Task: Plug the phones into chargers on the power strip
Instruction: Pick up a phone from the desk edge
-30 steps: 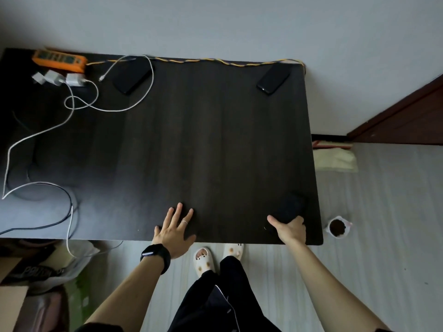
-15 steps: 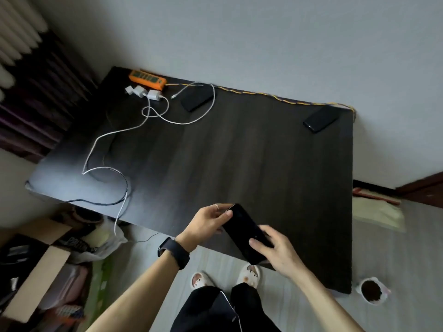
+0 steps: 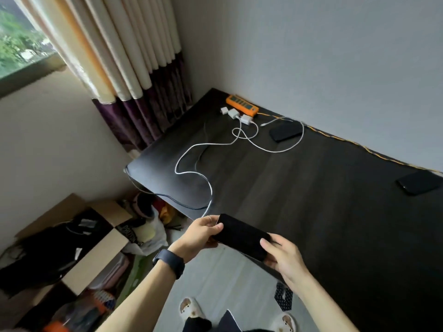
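Note:
I hold a black phone [image 3: 242, 237] over the near edge of the dark table [image 3: 311, 200]. My left hand [image 3: 201, 233] pinches its left end and my right hand [image 3: 284, 258] grips its right end. An orange power strip [image 3: 242, 105] lies at the table's far corner by the wall. Three white chargers [image 3: 236, 115] lie beside it, not plugged in. White cables [image 3: 215, 144] snake from them across the table, one ending near a second black phone [image 3: 285, 132]. A third black phone [image 3: 419, 182] lies at the far right by the wall.
A yellow cord [image 3: 359, 147] runs along the wall edge from the strip. A black cable [image 3: 177, 203] hangs over the table's left edge. Open cardboard boxes [image 3: 79, 248] and clutter crowd the floor at left. Curtains [image 3: 134, 68] hang beyond the table's far left corner.
My right hand picked up the phone from the table's near right corner and my left hand joined it. My view has swung left, toward the power strip and the window.

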Demonstrator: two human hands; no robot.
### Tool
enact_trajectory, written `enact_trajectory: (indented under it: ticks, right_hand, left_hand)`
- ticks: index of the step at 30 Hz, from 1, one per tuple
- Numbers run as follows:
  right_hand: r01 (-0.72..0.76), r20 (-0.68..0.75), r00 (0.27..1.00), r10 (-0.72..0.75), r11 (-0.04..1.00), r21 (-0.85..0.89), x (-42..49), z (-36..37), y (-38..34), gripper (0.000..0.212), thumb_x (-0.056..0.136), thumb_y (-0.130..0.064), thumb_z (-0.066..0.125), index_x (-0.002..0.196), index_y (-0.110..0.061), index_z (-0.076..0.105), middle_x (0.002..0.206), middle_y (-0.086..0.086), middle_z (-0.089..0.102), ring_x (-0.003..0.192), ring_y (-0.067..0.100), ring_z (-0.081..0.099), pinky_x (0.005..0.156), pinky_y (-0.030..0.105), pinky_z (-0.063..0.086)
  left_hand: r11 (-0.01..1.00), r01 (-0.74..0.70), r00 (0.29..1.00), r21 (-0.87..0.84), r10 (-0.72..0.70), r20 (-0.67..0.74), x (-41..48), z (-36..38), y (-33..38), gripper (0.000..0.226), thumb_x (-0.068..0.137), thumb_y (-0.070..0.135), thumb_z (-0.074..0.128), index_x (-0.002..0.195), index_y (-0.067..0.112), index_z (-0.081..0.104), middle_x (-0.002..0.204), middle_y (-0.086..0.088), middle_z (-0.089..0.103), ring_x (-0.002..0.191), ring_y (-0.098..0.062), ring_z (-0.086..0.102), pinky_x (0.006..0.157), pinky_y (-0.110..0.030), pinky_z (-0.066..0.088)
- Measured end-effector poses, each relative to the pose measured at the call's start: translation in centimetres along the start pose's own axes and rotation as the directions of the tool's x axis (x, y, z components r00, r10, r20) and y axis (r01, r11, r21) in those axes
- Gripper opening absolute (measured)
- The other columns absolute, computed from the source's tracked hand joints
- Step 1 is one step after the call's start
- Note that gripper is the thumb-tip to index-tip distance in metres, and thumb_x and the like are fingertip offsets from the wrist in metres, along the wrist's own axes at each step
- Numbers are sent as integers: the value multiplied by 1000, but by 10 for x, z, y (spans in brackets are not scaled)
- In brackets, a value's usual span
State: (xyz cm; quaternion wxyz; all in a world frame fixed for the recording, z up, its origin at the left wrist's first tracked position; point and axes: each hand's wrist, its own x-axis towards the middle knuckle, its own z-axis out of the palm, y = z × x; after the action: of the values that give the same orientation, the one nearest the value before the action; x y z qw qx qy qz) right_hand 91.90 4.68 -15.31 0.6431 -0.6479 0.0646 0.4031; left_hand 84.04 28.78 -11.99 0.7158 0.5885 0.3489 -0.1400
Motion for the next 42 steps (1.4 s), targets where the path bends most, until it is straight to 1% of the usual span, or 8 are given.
enact_trajectory:
  ticks: [7, 14, 18, 22, 27, 31, 35, 42]
  right_hand:
    - [30, 33, 999, -26, 990, -135, 34, 135, -3, 23, 98, -11, 59, 114, -21, 73, 108, 2, 78, 105, 20, 72, 94, 44, 55]
    - [-25, -61, 998, 12, 976, -218, 78, 208, -25, 12, 91, -12, 70, 102, -9, 72, 98, 17, 77, 82, 22, 71, 72, 37, 56]
    - [-151, 9, 988, 151, 988, 13, 108, 237, -35, 19, 94, -4, 65, 111, 2, 63, 109, 20, 74, 99, 30, 73, 74, 35, 60]
    - [-219, 74, 975, 211, 968, 121, 138, 264, -47, 22, 94, 0, 64, 114, 3, 55, 113, 22, 71, 95, 31, 74, 75, 37, 60]
    - [-269, 76, 952, 296, 929, -254, 177, 280, -56, 17, 95, -13, 66, 108, -4, 60, 99, 16, 75, 79, 22, 74, 68, 29, 56]
    - [-15, -5, 1000, 16, 693, -721, 206, 272, -66, 25, 90, -36, 68, 110, -21, 65, 104, -7, 71, 90, 11, 68, 87, 27, 51]
    - [98, -1, 975, -222, 433, -896, 220, 271, -70, 44, 90, -49, 61, 128, -29, 49, 130, -9, 46, 94, 13, 66, 73, 29, 49]
    - [-66, -76, 990, -115, 89, -994, 249, 269, -76, 40, 101, -45, 46, 137, -27, 41, 130, -1, 55, 106, 24, 66, 80, 40, 56]
  left_hand:
    - [998, 61, 998, 32, -62, 33, -8, -137, -2, 28, 83, 31, 73, 108, 19, 70, 86, 3, 71, 71, -15, 64, 63, -25, 50]
    - [999, 30, 991, -27, -33, -133, 20, -206, 12, 25, 92, 26, 69, 111, 10, 69, 88, -6, 66, 76, -22, 55, 53, -24, 38]
    - [947, -30, 987, -319, -23, -161, 49, -225, 23, 23, 95, 20, 65, 114, 9, 71, 78, -1, 57, 52, -10, 32, 47, -19, 24]
    - [851, -32, 973, -523, -92, -210, 71, -227, 30, 12, 96, 11, 62, 105, 17, 66, 94, -3, 68, 70, -14, 62, 61, -20, 53]
    - [908, -2, 928, -420, -155, -339, 99, -249, 52, 20, 96, 11, 63, 115, 13, 58, 89, -7, 72, 63, -20, 71, 54, -28, 55]
    - [970, -3, 888, -243, -109, -447, 127, -284, 77, 28, 94, 14, 65, 120, 19, 56, 89, -10, 74, 70, -26, 68, 60, -34, 54]
    - [995, 84, 870, -47, -96, -483, 157, -311, 94, 40, 95, 19, 65, 132, 17, 50, 109, -22, 71, 90, -34, 70, 72, -42, 59]
    - [945, 175, 919, 276, -56, -390, 232, -326, 113, 42, 96, 26, 61, 135, 16, 51, 110, -19, 72, 100, -37, 69, 91, -45, 56]
